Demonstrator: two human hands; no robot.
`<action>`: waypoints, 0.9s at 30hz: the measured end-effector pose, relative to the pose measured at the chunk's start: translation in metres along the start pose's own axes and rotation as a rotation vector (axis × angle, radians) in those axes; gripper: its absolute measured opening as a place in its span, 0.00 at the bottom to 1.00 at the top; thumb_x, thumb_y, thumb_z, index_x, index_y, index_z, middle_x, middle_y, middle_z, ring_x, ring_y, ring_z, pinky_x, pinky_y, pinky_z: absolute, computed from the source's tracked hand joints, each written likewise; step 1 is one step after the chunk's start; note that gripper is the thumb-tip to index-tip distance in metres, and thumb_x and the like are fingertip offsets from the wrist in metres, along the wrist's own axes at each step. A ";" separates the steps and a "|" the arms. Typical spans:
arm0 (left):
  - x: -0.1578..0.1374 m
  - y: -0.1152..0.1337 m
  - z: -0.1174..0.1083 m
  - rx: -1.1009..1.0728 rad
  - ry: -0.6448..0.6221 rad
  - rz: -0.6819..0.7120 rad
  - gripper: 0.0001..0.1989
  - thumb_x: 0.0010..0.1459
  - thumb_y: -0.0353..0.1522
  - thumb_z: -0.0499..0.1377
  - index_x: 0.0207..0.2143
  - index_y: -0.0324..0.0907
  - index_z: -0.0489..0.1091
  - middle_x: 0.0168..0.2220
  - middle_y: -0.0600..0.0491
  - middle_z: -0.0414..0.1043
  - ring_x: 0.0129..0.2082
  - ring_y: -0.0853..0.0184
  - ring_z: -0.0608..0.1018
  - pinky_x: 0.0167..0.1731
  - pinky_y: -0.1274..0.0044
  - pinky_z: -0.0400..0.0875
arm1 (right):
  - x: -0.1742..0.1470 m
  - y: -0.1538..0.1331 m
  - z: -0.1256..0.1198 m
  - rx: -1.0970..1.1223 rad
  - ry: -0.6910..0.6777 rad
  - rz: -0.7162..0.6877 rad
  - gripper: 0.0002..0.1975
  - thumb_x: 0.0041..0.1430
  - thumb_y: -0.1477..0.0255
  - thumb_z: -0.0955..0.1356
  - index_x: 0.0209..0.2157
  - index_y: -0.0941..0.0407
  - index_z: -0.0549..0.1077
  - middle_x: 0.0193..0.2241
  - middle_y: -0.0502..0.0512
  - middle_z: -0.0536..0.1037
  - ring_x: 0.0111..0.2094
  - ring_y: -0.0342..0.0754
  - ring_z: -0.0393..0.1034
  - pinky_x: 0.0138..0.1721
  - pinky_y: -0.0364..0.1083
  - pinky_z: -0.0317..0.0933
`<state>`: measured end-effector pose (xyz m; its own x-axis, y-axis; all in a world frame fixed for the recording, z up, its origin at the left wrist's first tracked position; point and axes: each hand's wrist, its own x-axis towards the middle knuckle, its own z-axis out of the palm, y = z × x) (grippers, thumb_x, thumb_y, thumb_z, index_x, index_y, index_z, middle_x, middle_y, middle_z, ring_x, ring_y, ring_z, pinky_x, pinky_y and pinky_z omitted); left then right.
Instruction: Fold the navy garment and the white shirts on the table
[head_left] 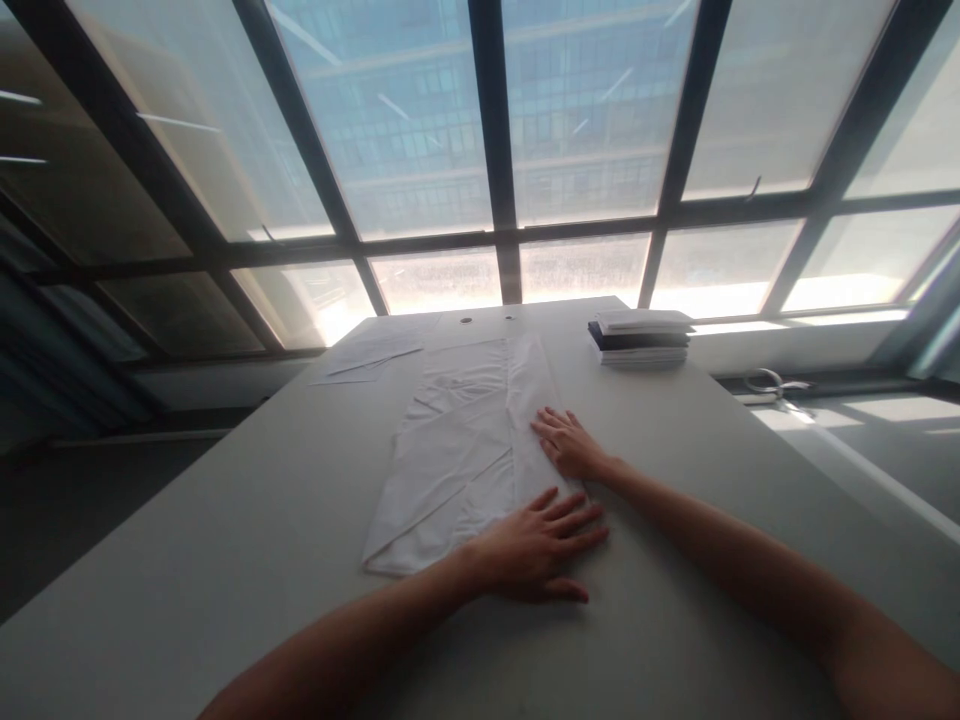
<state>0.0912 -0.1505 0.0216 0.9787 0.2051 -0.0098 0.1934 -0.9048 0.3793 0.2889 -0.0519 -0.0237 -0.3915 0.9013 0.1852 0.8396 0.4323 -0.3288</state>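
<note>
A white cloth garment, partly folded and creased, lies flat on the white table. A long folded strip runs down its right side. My left hand rests palm down with fingers spread over the near right corner of the garment, its fingertips reaching past the edge. Farther away, my right hand lies flat on the right edge of the folded strip, fingers stretched out to the left. Neither hand grips anything. The cloth under both palms is hidden.
A stack of folded white and black cloths stands at the far right of the table. Papers lie at the far left. Beyond the table are large windows. A roll of tape or cord sits on the ledge at right.
</note>
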 end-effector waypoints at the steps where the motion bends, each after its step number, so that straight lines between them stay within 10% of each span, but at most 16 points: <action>1: 0.000 -0.002 -0.007 -0.058 -0.018 0.008 0.34 0.70 0.49 0.51 0.73 0.51 0.50 0.73 0.51 0.49 0.73 0.55 0.51 0.71 0.58 0.40 | 0.003 0.000 -0.001 -0.005 -0.002 -0.005 0.27 0.70 0.69 0.58 0.67 0.56 0.64 0.71 0.61 0.56 0.73 0.53 0.42 0.70 0.60 0.36; 6: -0.003 -0.041 -0.033 -0.167 0.211 -0.158 0.23 0.74 0.40 0.47 0.66 0.50 0.65 0.67 0.53 0.64 0.68 0.63 0.65 0.68 0.68 0.56 | 0.010 0.004 -0.001 -0.034 -0.067 -0.045 0.29 0.70 0.66 0.60 0.70 0.56 0.59 0.72 0.62 0.52 0.73 0.55 0.42 0.70 0.60 0.39; 12: -0.003 -0.083 -0.003 0.201 0.196 -0.463 0.30 0.74 0.40 0.47 0.72 0.35 0.50 0.73 0.38 0.47 0.74 0.56 0.47 0.70 0.57 0.46 | 0.005 0.001 -0.001 -0.036 -0.085 -0.036 0.30 0.73 0.61 0.54 0.71 0.58 0.57 0.72 0.62 0.51 0.73 0.57 0.43 0.69 0.63 0.39; 27: -0.055 0.006 0.021 0.247 -0.014 -0.331 0.34 0.74 0.44 0.43 0.74 0.36 0.41 0.74 0.38 0.39 0.74 0.53 0.41 0.70 0.54 0.40 | -0.100 -0.057 0.014 0.007 -0.061 -0.052 0.30 0.73 0.62 0.55 0.71 0.57 0.57 0.71 0.64 0.52 0.73 0.56 0.41 0.71 0.62 0.31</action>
<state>0.0399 -0.1747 0.0052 0.8614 0.4965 -0.1074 0.5069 -0.8536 0.1201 0.2745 -0.1663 -0.0363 -0.4572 0.8774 0.1455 0.8147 0.4788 -0.3271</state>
